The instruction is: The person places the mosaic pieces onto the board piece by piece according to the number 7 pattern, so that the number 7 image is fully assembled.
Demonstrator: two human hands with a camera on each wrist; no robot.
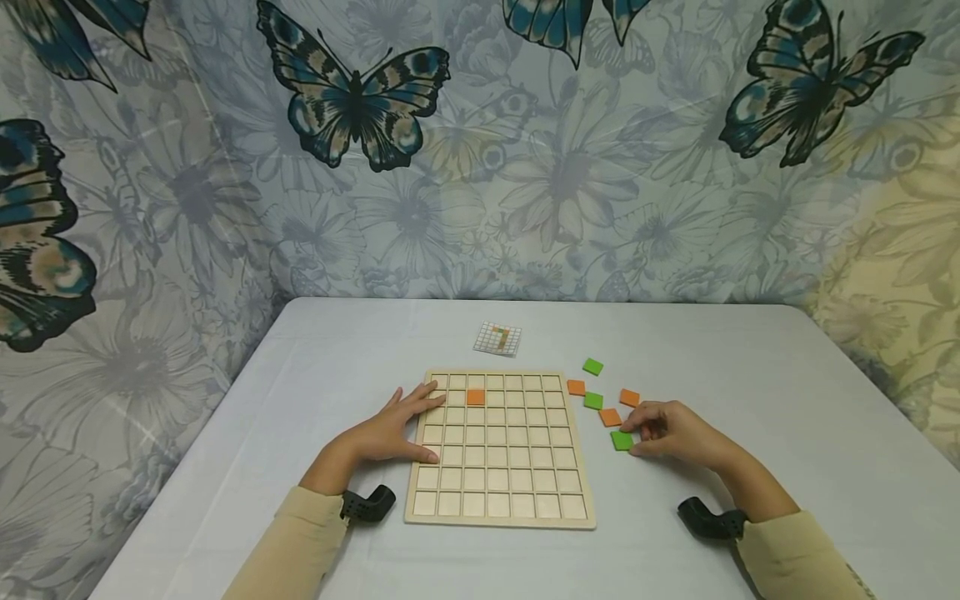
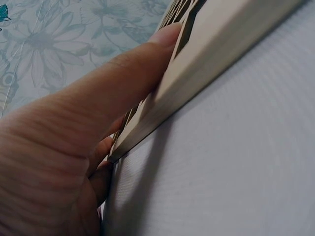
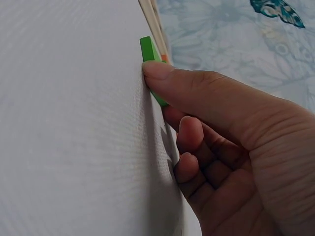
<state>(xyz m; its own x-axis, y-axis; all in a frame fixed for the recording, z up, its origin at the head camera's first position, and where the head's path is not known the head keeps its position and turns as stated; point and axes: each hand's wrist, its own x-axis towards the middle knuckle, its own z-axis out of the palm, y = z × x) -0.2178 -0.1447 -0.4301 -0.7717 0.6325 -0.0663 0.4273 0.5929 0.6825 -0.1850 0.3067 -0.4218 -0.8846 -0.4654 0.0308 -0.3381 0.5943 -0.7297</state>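
Observation:
A light wooden grid board [image 1: 497, 480] lies flat, with one orange tile [image 1: 476, 397] in a cell of its second row from the far side. My left hand [image 1: 386, 431] rests spread along the board's left edge; in the left wrist view its thumb [image 2: 123, 73] lies over the rim. Right of the board, my right hand [image 1: 672, 431] pinches a square green tile [image 1: 621, 441] between thumb and fingers, at the table surface. The right wrist view shows the thumb across the tile's [image 3: 146, 49] edge, with other fingers curled beneath.
Beside the board's right edge lie loose green tiles [image 1: 592, 367] and orange tiles [image 1: 610, 417]. A small gridded card [image 1: 498, 339] with a coloured pattern lies beyond the board. The white-covered table [image 1: 360, 333] meets a butterfly-patterned cloth [image 1: 562, 208] at the back.

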